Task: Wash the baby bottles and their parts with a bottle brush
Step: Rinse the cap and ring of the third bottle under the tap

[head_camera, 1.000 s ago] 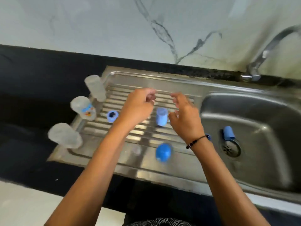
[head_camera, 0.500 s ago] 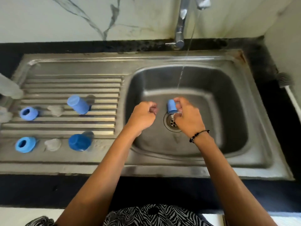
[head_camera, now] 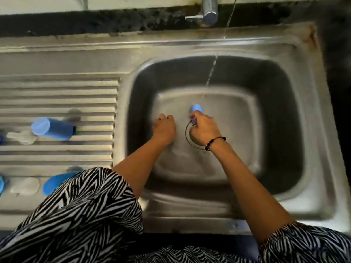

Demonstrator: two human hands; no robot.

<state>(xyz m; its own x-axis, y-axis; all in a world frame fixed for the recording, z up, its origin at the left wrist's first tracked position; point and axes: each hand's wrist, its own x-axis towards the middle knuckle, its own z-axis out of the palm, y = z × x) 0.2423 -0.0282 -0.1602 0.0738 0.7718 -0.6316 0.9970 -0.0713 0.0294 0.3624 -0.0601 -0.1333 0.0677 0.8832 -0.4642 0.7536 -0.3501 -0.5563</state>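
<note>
- A small blue bottle cap [head_camera: 196, 108] sits low in the basin of the steel sink [head_camera: 311, 114], just behind the drain ring [head_camera: 187, 133] and almost under the thin stream of water [head_camera: 212, 70] that falls from above.
- The right hand [head_camera: 204, 130] grips this cap from the near side, its fingers curled round the lower end, so only the cap's far end shows. A dark beaded bracelet [head_camera: 215, 142] circles that wrist.
- The left hand [head_camera: 164, 127] is beside it over the basin floor, apart from the cap, its fingers curled into a loose fist. Whether anything small lies inside the fist cannot be told.
- The base of the tap [head_camera: 209, 10] stands at the back edge of the sink, left of the stream.
- On the ribbed draining board [head_camera: 57, 95] to the left lies a larger blue cap [head_camera: 52, 128] on its side, with a clear teat [head_camera: 21, 136] just beside it on the left.
- Nearer the front edge lies another blue part [head_camera: 54, 180], partly hidden by the person's zebra-striped sleeve [head_camera: 85, 215], and a second clear teat [head_camera: 25, 186] lies just left of it.
- More blue pieces are cut by the left edge of the view and are too little seen to name.
- A black counter edge [head_camera: 76, 21] runs behind the sink.
</note>
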